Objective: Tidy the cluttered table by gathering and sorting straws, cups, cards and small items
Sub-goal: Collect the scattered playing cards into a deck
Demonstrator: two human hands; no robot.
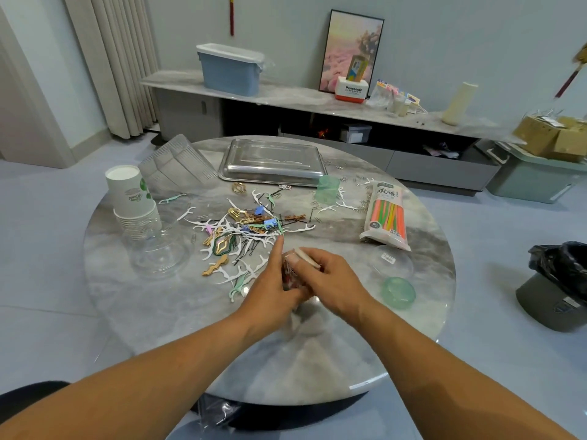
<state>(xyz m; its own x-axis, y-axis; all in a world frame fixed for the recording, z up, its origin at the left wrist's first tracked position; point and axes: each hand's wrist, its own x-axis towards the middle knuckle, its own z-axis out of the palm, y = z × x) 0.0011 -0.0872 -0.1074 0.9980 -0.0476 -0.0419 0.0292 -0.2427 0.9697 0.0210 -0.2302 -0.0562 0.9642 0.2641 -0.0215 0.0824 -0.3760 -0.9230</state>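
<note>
Both hands meet over the round marble table (317, 350), near its middle. My left hand (270, 287) and my right hand (330, 281) together grip a small clear packet of red items (289, 274); the right thumb presses on its top, and the left index finger points toward the pile. A heap of floss picks, hairpins and clips (241, 233) lies just beyond the hands. A stack of paper cups (133, 201) stands at the left. A bag of coloured straws (386, 215) lies at the right.
A metal tray (273, 163) sits at the back beside clear plastic cups (178, 163). A clear bowl (158, 258) is at the left. At the right are a green cup (327, 188), a green lid (398, 292) and a clear lid (392, 262). A bin (556, 293) stands on the floor.
</note>
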